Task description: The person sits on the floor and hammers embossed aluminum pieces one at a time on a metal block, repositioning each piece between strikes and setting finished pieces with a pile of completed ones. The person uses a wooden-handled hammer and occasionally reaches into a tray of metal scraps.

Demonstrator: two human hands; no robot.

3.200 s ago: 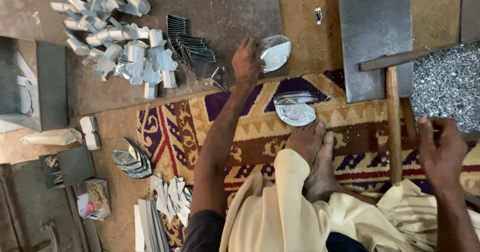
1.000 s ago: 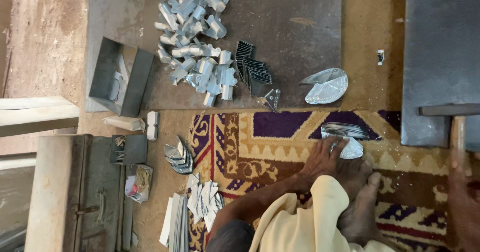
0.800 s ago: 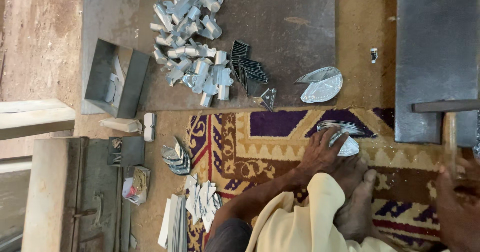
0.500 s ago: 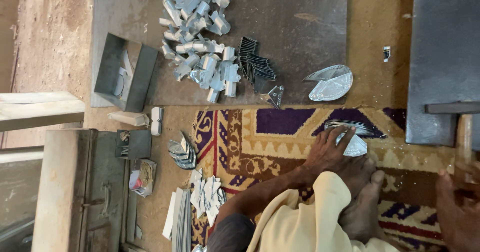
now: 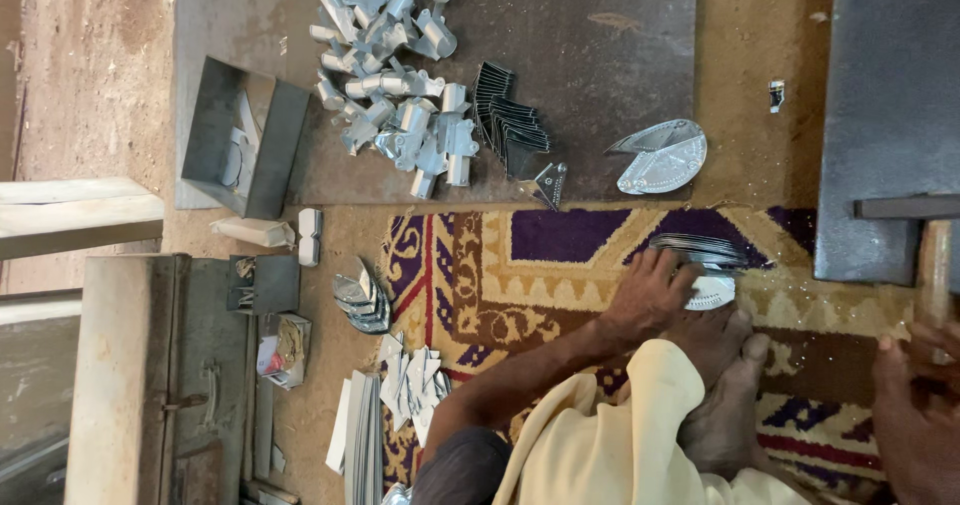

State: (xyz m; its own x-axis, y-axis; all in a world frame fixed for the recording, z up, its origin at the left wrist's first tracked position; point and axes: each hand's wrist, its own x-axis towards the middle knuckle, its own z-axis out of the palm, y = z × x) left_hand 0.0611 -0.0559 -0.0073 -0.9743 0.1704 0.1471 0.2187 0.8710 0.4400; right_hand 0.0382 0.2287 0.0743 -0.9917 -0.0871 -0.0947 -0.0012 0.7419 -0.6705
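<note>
Left hand (image 5: 650, 295) laid palm-down on the patterned purple, red and tan rug (image 5: 560, 265), fingers spread and curved over the near end of a thin stack of flat, shiny, fan-shaped metal pieces (image 5: 700, 253); touching them, grip on them not clear. Stack found just beyond the fingertips, on the rug's purple band, with one pale perforated piece showing under it beside a bare foot (image 5: 725, 395). Right hand (image 5: 915, 405) seen only in part at the frame's right edge, fingers curled about the lower end of a wooden hammer handle (image 5: 935, 265), well apart from the stack. Handle ran up to a dark metal head resting against a heavy dark steel block (image 5: 890, 95). Farther out, past the rug's edge, lay two more silvery perforated fan-shaped plates (image 5: 665, 155) on a dark flat metal sheet (image 5: 600, 55), well apart from both hands. On the same sheet, a heap of bent silvery metal brackets (image 5: 400, 85) and a row of dark folded strips (image 5: 510, 125). To the left, an open grey metal box (image 5: 245, 135) and, on the floor, small stacks of cut metal blanks (image 5: 365, 295).
</note>
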